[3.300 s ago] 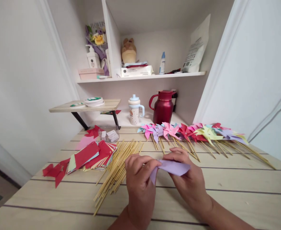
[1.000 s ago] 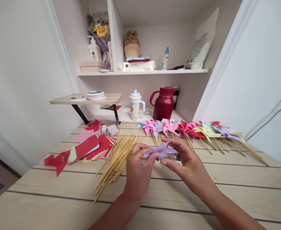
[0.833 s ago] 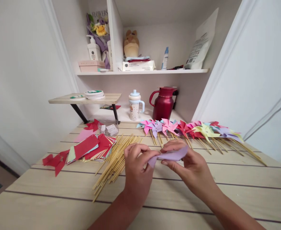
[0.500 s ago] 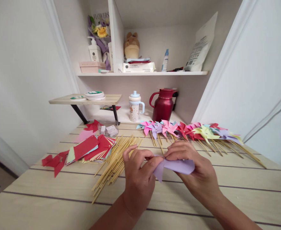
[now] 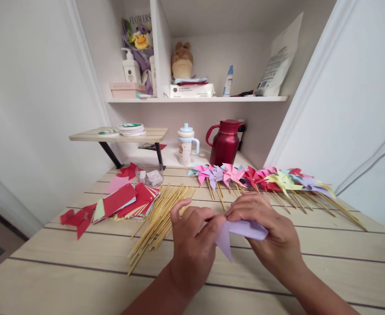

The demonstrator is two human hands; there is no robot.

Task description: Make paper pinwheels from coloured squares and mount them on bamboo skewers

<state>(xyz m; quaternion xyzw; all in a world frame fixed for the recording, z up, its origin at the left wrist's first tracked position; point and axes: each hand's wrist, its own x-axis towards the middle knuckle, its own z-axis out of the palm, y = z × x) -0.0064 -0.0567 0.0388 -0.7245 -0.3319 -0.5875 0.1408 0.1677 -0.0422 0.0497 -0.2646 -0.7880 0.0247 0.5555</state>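
Both hands hold a piece of lilac paper (image 5: 241,231) just above the wooden table (image 5: 326,262). My left hand (image 5: 192,243) pinches the paper's near left part, where a pointed flap hangs down. My right hand (image 5: 267,232) grips its right side with the fingers curled over the top edge. A heap of bamboo sticks (image 5: 159,221) lies directly left of my left hand. Beyond my hands lies a row of finished paper pinwheels on sticks (image 5: 261,179), in pink, purple, red and yellow.
A stack of red and coloured paper squares (image 5: 123,204) and red cut pieces (image 5: 77,218) lie at the left. Small white blocks (image 5: 151,177), a low wooden riser (image 5: 120,135), a lidded cup (image 5: 185,146) and a red jug (image 5: 225,142) stand at the back. Shelves above hold bottles and boxes.
The lilac paper went from raised with spread flaps to lower and nearer me. A pointed flap now hangs below my left thumb, and both hands have come closer.
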